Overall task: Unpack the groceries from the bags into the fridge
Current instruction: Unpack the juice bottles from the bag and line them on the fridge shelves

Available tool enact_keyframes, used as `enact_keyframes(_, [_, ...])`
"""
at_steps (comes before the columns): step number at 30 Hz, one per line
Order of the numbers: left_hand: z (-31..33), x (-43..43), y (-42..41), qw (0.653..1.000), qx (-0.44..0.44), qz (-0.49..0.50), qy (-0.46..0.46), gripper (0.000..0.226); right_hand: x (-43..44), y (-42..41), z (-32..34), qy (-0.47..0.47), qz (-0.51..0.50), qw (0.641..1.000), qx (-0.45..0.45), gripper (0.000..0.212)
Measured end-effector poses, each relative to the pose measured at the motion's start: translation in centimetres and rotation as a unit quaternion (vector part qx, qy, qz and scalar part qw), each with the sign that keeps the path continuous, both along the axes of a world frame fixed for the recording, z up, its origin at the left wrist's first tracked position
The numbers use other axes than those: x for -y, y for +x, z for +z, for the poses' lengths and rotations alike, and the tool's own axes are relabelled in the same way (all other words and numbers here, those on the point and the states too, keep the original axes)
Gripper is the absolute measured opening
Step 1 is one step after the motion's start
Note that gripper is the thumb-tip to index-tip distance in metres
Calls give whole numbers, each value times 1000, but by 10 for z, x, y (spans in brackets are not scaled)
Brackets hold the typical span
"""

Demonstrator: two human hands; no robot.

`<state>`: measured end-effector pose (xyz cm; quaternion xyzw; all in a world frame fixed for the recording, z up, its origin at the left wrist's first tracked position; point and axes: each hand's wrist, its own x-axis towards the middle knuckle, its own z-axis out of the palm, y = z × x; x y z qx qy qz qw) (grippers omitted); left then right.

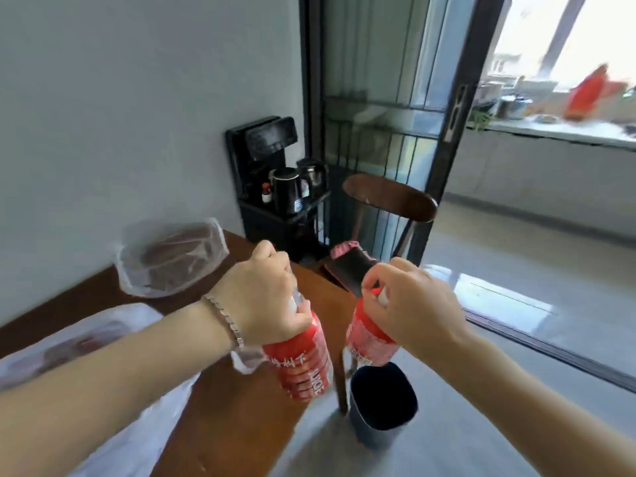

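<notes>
Left hand (265,297) grips one red-labelled juice bottle (304,368) by its neck, right hand (413,304) a second juice bottle (370,342), both aloft at the wooden table (241,407) edge; carrying step judged underway, the unseen fridge must be found next.

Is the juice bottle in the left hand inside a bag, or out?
Out: the left hand grips the juice bottle by its neck, beside the bag.

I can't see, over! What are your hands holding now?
Left hand grips left bottle. Right hand grips right bottle. Chair, bin ahead.
</notes>
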<state>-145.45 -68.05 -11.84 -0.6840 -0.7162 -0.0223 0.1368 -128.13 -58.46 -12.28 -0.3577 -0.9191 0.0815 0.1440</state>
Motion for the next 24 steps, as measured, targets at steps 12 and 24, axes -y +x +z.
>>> enact_keyframes(12, [14,-214,357,956,-2,-281,-87,49,-85,369,2,-10,-337,941,44,27])
enact_keyframes(24, [34,-371,706,808,-42,-582,-82,45,-138,660,23,23,-642,766,17,24])
